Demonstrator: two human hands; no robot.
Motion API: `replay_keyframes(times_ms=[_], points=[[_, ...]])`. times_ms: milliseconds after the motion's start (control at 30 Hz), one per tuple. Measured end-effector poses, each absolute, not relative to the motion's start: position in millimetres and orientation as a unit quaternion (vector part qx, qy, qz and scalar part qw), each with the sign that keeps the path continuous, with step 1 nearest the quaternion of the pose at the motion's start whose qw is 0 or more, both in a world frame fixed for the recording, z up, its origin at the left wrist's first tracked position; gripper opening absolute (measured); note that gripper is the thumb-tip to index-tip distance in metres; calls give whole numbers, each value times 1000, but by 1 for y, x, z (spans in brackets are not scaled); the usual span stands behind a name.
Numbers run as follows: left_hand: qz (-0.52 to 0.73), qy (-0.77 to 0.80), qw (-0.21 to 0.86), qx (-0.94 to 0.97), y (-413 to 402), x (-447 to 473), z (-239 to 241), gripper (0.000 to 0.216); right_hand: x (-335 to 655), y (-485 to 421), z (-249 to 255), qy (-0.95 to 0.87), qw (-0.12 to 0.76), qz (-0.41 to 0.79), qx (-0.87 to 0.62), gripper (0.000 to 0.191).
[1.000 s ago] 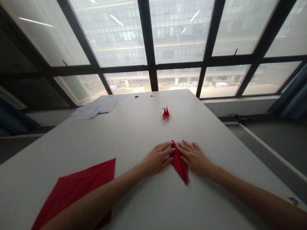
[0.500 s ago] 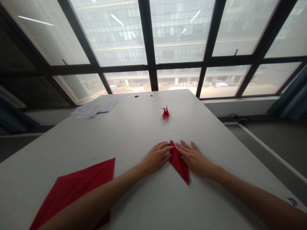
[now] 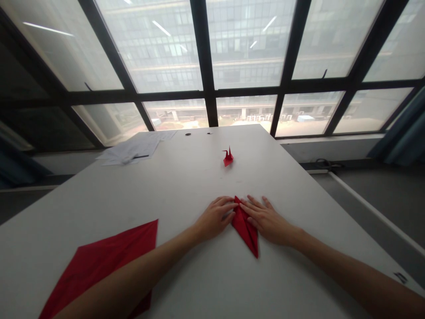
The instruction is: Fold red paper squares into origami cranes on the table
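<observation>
A piece of red paper point(image 3: 246, 232), folded into a narrow pointed diamond with a crease down its length, lies on the white table point(image 3: 186, 186) in front of me. At its left edge, my left hand point(image 3: 217, 217) has the fingers bent and the thumb and fingertips closed on the paper. My right hand point(image 3: 265, 221) lies flat over the upper right part, fingers stretched and slightly spread, fingertips near the top point. Both hands partly cover the paper. Farther back stands a folded red paper crane point(image 3: 228, 158).
A larger red paper sheet point(image 3: 109, 254) lies at the left front, partly under my left forearm. White papers point(image 3: 133, 148) with a dark pen point(image 3: 141, 156) on them are at the table's far left. Windows point(image 3: 245, 48) rise behind the table.
The fingertips of my right hand have shifted slightly left across the paper's upper part. The paper's lower point has swung a little left, and its right flap lies wider.
</observation>
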State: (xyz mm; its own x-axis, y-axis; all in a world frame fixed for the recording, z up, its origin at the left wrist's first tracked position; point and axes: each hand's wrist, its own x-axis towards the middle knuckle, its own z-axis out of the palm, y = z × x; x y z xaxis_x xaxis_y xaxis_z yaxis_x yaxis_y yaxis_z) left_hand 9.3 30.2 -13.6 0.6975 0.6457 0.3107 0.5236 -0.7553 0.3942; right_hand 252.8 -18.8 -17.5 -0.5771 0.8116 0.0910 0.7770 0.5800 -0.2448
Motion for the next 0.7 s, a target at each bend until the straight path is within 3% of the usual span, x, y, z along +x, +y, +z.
replay_keyframes(times_ms=[700], points=[[195,301,72,931,26,9,-16,36,249,-20,-16,-887,90,78,-447,55]])
